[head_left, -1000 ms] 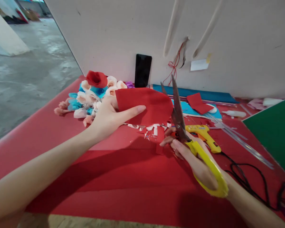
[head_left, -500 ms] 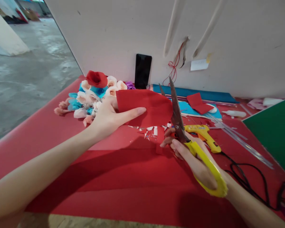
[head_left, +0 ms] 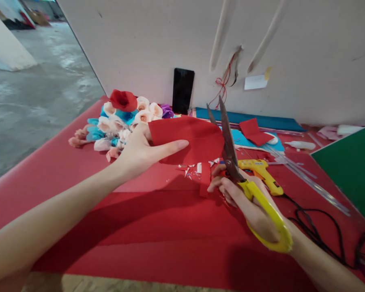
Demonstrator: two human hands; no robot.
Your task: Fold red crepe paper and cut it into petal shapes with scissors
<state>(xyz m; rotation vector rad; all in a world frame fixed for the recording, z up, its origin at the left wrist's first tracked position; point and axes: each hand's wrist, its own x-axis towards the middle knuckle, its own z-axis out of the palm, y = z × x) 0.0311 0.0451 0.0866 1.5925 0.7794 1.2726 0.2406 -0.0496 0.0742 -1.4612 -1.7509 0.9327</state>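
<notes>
My left hand (head_left: 144,150) pinches a piece of red paper (head_left: 188,138) by its left end, thumb on top and the other fingers hidden behind it. The paper's right end is rounded. Around the yellow handles of a pair of scissors (head_left: 246,184) my right hand (head_left: 246,194) is closed. The scissors' blades are parted and point up and away, right at the paper's rounded edge. Below the paper lie white and red scraps (head_left: 197,168) and a narrow red strip (head_left: 205,178) on the red table.
Paper flowers (head_left: 118,117) are heaped behind my left hand. A black phone (head_left: 183,91) leans on the wall. Right of my right hand lie a yellow glue gun (head_left: 263,172) with a black cord (head_left: 316,213), clear sticks (head_left: 319,186) and a green board (head_left: 349,170).
The red paper has dipped slightly and its top edge now curves. The scissors have shifted a little to the right, blades still apart. Both hands keep their hold.
</notes>
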